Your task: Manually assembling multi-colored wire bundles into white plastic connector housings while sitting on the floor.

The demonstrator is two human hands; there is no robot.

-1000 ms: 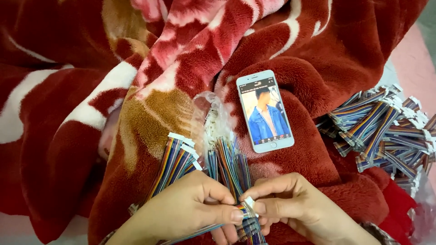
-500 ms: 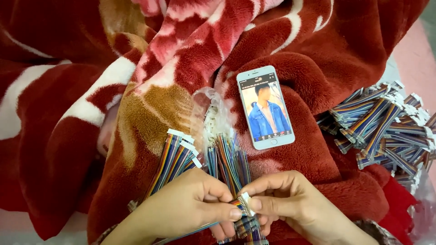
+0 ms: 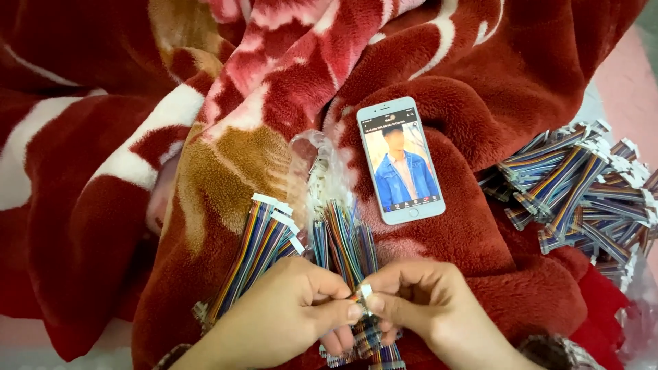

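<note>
Centrally, the work surface is a red plush blanket (image 3: 480,82) with white and tan patterning, draped in deep folds over the person's lap. Its left edge drops away toward a pale floor strip at the lower left; the right edge gives way to a pink surface at the upper right. Free room for movement lies mainly across the upper blanket folds; the lower centre is crowded.

A white smartphone (image 3: 401,161) lies face up on the blanket, screen lit, above the right hand and apart from it. To the far right, a large pile of multicoloured ribbon cables (image 3: 582,185) rests at the blanket's edge, well apart from both hands. A flat cable bundle (image 3: 257,253) with white connectors lies just above the left hand. Between the hands, a loose cable bunch (image 3: 343,243) spills from a clear plastic bag (image 3: 319,164).

The left hand (image 3: 288,322) is curled, with thumb and forefinger pinched on a small white connector (image 3: 365,292). The right hand (image 3: 418,301) is likewise curled, its fingertips pinching the same connector from the opposite side. The fingertips of both hands meet at this connector, which sits at the lower centre, directly below the loose cable bunch. Further cable ends (image 3: 370,346) show beneath the hands.
</note>
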